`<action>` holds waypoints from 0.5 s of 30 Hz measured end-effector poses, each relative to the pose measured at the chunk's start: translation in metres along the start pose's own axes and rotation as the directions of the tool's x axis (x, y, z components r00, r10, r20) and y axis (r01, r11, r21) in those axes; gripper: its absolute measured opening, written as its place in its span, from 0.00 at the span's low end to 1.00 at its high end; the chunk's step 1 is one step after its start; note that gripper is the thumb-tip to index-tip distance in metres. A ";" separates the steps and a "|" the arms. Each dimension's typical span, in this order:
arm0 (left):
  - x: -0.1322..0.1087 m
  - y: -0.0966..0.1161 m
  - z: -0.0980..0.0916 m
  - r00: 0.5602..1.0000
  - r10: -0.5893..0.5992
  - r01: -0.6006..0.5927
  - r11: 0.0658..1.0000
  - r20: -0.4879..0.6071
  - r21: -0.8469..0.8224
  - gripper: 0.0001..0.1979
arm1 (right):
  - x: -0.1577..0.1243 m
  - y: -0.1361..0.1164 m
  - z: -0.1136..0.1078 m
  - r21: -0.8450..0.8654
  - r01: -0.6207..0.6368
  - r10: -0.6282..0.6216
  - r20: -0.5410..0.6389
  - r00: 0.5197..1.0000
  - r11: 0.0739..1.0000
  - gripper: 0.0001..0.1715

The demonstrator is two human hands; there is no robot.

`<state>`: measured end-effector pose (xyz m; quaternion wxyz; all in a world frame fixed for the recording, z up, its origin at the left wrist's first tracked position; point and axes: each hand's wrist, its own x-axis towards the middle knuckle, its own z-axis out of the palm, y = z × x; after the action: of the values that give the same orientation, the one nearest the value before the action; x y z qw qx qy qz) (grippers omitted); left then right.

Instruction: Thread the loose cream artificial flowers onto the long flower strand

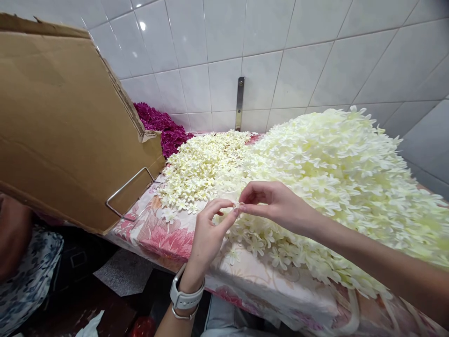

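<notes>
My left hand [212, 227] and my right hand [278, 203] meet above the table, fingertips pinched together on a small white artificial flower [237, 205]. Most of that flower is hidden by the fingers. Under and behind my right hand spreads a large heap of pale yellow-white flowers [326, 164]. Left of it, beyond my left hand, lies a lower pile of smaller cream flowers [196, 171]. The floral tablecloth [168, 241] shows along the front edge. A white watch sits on my left wrist.
A big cardboard sheet [63, 112] stands upright at the left, with a bent metal wire frame [128, 187] at its foot. Purple flowers [159, 126] are piled behind it. A tiled wall [224, 42] closes the back. Part of another person [26, 271] shows at lower left.
</notes>
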<state>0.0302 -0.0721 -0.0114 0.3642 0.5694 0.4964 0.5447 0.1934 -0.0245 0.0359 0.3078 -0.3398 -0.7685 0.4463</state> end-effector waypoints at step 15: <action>0.000 0.005 0.005 0.973 -0.224 0.205 0.951 -0.062 -0.232 0.06 | -0.004 0.000 0.001 -0.441 0.226 -0.276 -0.050 0.960 0.869 0.07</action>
<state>0.0358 -0.0729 -0.0077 0.4609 0.4431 0.5063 0.5787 0.1944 -0.0282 0.0350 0.3230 -0.3209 -0.8671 0.2020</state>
